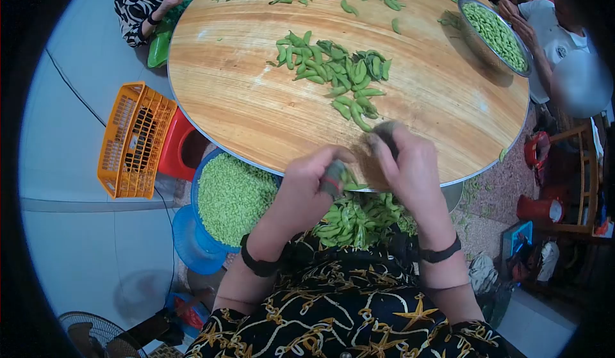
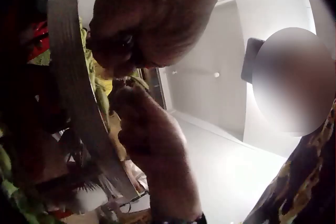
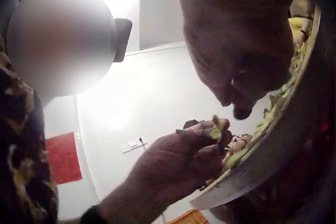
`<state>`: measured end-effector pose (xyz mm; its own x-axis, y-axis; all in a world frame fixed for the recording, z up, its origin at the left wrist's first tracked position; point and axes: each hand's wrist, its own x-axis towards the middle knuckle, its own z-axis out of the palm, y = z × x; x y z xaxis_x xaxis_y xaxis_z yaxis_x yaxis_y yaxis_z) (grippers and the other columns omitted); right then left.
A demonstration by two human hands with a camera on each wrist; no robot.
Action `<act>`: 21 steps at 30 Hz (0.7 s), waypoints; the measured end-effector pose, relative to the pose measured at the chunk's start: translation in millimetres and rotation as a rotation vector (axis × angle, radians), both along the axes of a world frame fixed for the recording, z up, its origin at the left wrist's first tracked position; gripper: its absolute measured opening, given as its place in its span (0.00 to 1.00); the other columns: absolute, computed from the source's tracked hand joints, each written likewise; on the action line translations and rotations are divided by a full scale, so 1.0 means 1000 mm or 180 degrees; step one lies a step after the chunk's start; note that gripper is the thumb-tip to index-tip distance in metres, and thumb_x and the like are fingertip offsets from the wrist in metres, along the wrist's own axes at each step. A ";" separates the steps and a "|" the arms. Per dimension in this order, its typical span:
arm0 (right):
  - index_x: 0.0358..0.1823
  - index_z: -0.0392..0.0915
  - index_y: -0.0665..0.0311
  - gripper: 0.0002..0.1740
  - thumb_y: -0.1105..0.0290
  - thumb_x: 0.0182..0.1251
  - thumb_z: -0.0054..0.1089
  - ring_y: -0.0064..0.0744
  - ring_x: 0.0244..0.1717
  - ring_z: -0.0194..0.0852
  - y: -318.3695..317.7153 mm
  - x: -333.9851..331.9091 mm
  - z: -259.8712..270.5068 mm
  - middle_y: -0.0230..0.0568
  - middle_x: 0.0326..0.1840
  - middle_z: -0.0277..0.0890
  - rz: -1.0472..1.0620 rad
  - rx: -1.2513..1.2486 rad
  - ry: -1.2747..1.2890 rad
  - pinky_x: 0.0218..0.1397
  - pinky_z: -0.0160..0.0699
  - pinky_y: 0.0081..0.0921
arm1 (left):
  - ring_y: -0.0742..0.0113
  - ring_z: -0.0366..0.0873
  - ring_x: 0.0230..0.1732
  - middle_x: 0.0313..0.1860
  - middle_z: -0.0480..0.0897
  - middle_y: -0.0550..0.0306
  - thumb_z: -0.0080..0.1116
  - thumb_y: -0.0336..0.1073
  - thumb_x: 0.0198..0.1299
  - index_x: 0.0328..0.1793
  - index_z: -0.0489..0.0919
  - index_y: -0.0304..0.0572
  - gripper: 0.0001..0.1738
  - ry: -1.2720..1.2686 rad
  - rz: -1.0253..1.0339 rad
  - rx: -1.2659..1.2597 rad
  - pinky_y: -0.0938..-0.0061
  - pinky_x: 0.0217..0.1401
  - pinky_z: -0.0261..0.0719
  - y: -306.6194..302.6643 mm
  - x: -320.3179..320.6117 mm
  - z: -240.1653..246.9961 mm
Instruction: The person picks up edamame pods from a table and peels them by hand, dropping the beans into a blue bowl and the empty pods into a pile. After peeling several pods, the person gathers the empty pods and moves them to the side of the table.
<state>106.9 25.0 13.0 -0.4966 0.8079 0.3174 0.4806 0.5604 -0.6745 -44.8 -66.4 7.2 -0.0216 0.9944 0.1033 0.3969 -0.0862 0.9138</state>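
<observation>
Pinched in the left hand [image 1: 307,188] is a green pod [image 1: 350,180], which also shows at the fingers in the right wrist view [image 3: 216,131]. The right hand [image 1: 410,166] is beside it over the table's near edge, thumb and fingers bent; whether it holds anything is unclear from the blur. Dark coverings show on some fingertips of both hands. Loose pods [image 1: 362,121] lie on the wooden table [image 1: 256,124] just beyond the hands. More pods [image 1: 359,220] are heaped below the table edge, against the person's front.
A blue basin [image 1: 202,220] of shelled beans [image 1: 234,198] stands at the left, near a red stool [image 1: 174,148] and an orange crate [image 1: 128,140]. A metal bowl [image 1: 471,34] of beans is at the table's far right. Two other people sit around the table.
</observation>
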 end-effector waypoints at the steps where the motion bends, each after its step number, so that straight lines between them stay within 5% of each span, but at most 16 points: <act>1: 0.32 0.72 0.66 0.08 0.68 0.59 0.56 0.42 0.20 0.74 0.005 -0.002 -0.004 0.47 0.19 0.71 -0.0008 -0.0006 -0.0005 0.24 0.70 0.35 | 0.74 0.76 0.32 0.30 0.79 0.57 0.47 0.15 0.47 0.43 0.76 0.34 0.16 -0.0264 -0.0488 -0.0160 0.80 0.35 0.75 -0.003 0.003 0.002; 3: 0.32 0.73 0.65 0.08 0.69 0.56 0.58 0.51 0.24 0.74 0.012 -0.010 -0.016 0.49 0.23 0.75 -0.0074 0.0727 -0.0795 0.24 0.71 0.39 | 0.76 0.76 0.34 0.32 0.80 0.59 0.46 0.15 0.50 0.46 0.76 0.37 0.18 -0.0291 -0.0592 -0.0236 0.81 0.35 0.75 -0.004 0.006 0.005; 5: 0.34 0.73 0.65 0.08 0.71 0.53 0.59 0.50 0.25 0.75 0.013 -0.011 -0.017 0.52 0.25 0.74 -0.0061 0.0668 -0.0858 0.25 0.71 0.40 | 0.77 0.75 0.32 0.32 0.79 0.61 0.48 0.18 0.54 0.49 0.75 0.36 0.16 -0.0621 0.0188 -0.0585 0.83 0.34 0.74 0.000 0.006 0.005; 6: 0.34 0.73 0.65 0.08 0.70 0.55 0.58 0.44 0.22 0.75 0.014 -0.008 -0.019 0.47 0.23 0.74 0.0013 0.0562 -0.0544 0.24 0.70 0.35 | 0.77 0.75 0.32 0.32 0.79 0.61 0.48 0.18 0.54 0.49 0.75 0.36 0.16 -0.0616 0.0201 -0.0587 0.83 0.34 0.74 0.002 0.006 0.005; 8: 0.34 0.72 0.65 0.08 0.70 0.56 0.58 0.38 0.20 0.74 0.014 -0.002 -0.015 0.43 0.21 0.74 0.0107 0.0433 -0.0226 0.22 0.69 0.31 | 0.81 0.72 0.31 0.33 0.78 0.62 0.55 0.28 0.58 0.48 0.74 0.34 0.12 -0.1862 0.0769 -0.0631 0.86 0.32 0.70 0.008 0.004 0.005; 9: 0.35 0.72 0.65 0.07 0.69 0.59 0.56 0.29 0.18 0.69 0.012 0.001 -0.005 0.37 0.20 0.72 0.0461 -0.1204 0.0527 0.21 0.66 0.25 | 0.81 0.72 0.31 0.33 0.78 0.62 0.55 0.28 0.58 0.48 0.74 0.34 0.12 -0.1859 0.0795 -0.0641 0.86 0.32 0.70 0.012 0.002 0.004; 10: 0.35 0.72 0.65 0.07 0.69 0.62 0.55 0.20 0.16 0.65 0.009 0.004 0.001 0.31 0.19 0.69 0.0797 -0.2844 0.1278 0.19 0.62 0.19 | 0.81 0.72 0.30 0.33 0.78 0.63 0.55 0.30 0.59 0.48 0.74 0.34 0.12 -0.2966 0.0433 -0.0704 0.87 0.31 0.68 0.016 0.000 0.003; 11: 0.35 0.72 0.65 0.07 0.69 0.62 0.55 0.20 0.16 0.65 0.006 0.005 0.002 0.31 0.19 0.69 0.0809 -0.2857 0.1276 0.19 0.62 0.19 | 0.81 0.71 0.29 0.34 0.78 0.63 0.56 0.32 0.59 0.47 0.75 0.33 0.12 -0.4070 0.0036 -0.0742 0.88 0.30 0.67 0.018 0.000 0.001; 14: 0.37 0.71 0.65 0.10 0.67 0.70 0.43 0.12 0.18 0.55 0.000 0.010 -0.001 0.25 0.19 0.64 0.1586 -0.3349 0.1568 0.21 0.54 0.12 | 0.81 0.71 0.28 0.31 0.78 0.61 0.57 0.35 0.59 0.44 0.75 0.36 0.11 -0.3903 0.0140 -0.0423 0.88 0.30 0.66 0.023 0.007 -0.007; 21: 0.32 0.69 0.65 0.14 0.66 0.72 0.38 0.13 0.18 0.55 -0.005 0.015 0.008 0.27 0.18 0.63 0.1551 -0.3579 0.1438 0.21 0.54 0.13 | 0.80 0.72 0.28 0.27 0.77 0.64 0.59 0.34 0.57 0.37 0.74 0.40 0.08 -0.3331 0.0711 -0.0190 0.86 0.30 0.68 0.023 0.015 -0.010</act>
<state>122.2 19.8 20.7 -0.8395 0.5071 -0.1951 -0.0014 -0.3611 -0.9325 -29.4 -43.6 -2.9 -0.2533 0.9598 -0.1209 -0.5849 -0.0524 0.8094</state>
